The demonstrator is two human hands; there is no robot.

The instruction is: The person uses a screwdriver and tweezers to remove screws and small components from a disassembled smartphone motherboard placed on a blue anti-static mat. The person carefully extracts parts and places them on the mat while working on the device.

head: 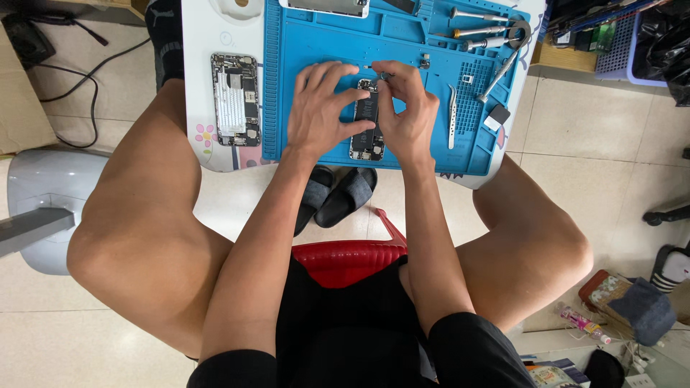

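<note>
An opened phone [367,122] lies on the blue mat [302,43] at the upper middle of the frame. It is steadied by the left hand [323,108], whose fingers are spread over it. A small tool [383,76] is pinched by the right hand [406,108] above the phone's top end. A second opened phone [235,98] lies on the counter [198,43] to the left; tweezers [451,115] lie to the right.

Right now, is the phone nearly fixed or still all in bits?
Still in bits. Already done: the phone on the blue mat lies open, its insides showing. In hand: the left hand steadies it while the right hand works at its top end with a small tool, too small to identify. Left: it has no cover on yet, and a second opened phone waits beside the mat.
</note>
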